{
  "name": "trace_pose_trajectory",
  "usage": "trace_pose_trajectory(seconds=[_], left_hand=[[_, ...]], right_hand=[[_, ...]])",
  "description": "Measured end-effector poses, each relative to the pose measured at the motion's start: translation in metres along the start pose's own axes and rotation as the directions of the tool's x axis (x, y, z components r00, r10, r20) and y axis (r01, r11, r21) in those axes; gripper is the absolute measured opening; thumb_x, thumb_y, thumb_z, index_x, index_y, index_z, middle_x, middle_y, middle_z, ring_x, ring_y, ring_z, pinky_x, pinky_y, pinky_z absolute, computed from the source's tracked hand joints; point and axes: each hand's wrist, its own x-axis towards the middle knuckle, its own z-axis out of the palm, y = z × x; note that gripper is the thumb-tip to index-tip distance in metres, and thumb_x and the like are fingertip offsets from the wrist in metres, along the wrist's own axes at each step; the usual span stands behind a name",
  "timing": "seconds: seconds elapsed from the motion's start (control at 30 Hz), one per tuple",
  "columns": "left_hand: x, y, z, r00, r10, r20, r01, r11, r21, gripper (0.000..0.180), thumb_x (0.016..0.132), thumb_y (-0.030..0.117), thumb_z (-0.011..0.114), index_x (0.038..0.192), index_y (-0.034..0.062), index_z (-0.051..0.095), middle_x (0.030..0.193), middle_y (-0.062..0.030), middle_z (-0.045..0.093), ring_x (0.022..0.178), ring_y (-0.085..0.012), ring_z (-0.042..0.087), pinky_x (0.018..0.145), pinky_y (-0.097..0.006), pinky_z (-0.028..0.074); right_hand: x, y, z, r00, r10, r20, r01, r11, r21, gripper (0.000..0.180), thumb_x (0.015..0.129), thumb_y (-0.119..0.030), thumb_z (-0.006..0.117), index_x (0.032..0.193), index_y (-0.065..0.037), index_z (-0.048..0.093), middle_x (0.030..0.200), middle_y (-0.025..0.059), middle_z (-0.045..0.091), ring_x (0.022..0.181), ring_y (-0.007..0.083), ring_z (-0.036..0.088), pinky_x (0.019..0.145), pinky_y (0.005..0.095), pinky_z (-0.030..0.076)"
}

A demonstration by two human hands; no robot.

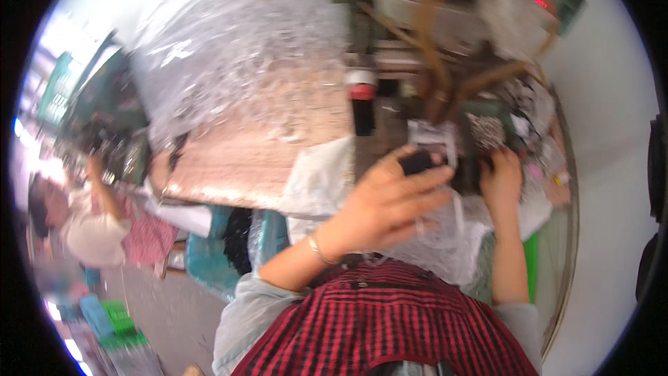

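Observation:
My left hand (390, 202) reaches across from the left, fingers stretched and apart, with a black cover (416, 162) on one finger. A clear plastic piece (452, 219) shows just below those fingers; blur hides whether they touch it. Beyond the fingertips, a pale rectangular frame (445, 132) sits on the dark work area of a bench machine. My right hand (502, 177) is at the near edge of a small tray (506, 113) of tiny pale metal parts (487, 130). Its fingers are bent and pressed together; anything between the tips is too small to make out.
Many clear plastic pieces (278, 90) are heaped on the wooden tabletop (236, 167) at left. Thick tan hoses (435, 49) curve over the machine. A black-and-red cylinder (362, 101) stands by it. Left of me are a teal chair (209, 257) and another person (104, 223).

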Motion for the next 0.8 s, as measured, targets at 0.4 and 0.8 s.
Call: trace_pose_trajectory(seconds=[0.4, 0.8], left_hand=[[-0.093, -0.129, -0.150, 0.769, -0.253, -0.587, 0.599, 0.607, 0.522, 0.015, 0.084, 0.000, 0.068, 0.098, 0.0044, 0.070, 0.100, -0.0147, 0.071, 0.095, -0.0304, 0.065, 0.084, -0.037, 0.051], [-0.155, -0.244, -0.161, 0.467, -0.828, -0.311, 0.832, 0.530, -0.164, 0.028, 0.084, 0.005, 0.072, 0.109, 0.0098, 0.062, 0.080, -0.0013, 0.066, 0.074, -0.0182, 0.065, 0.066, -0.031, 0.049]], right_hand=[[0.015, 0.001, 0.006, 0.967, 0.087, -0.239, 0.012, 0.923, 0.384, 0.019, 0.090, -0.006, 0.064, 0.108, -0.003, 0.068, 0.098, 0.0126, 0.071, 0.092, 0.0284, 0.066, 0.088, 0.0351, 0.049], [-0.023, 0.014, -0.027, 0.957, 0.262, -0.123, -0.165, 0.844, 0.510, 0.013, 0.092, -0.003, 0.064, 0.103, -0.001, 0.070, 0.101, 0.0075, 0.070, 0.092, 0.0159, 0.064, 0.087, 0.0292, 0.048]])
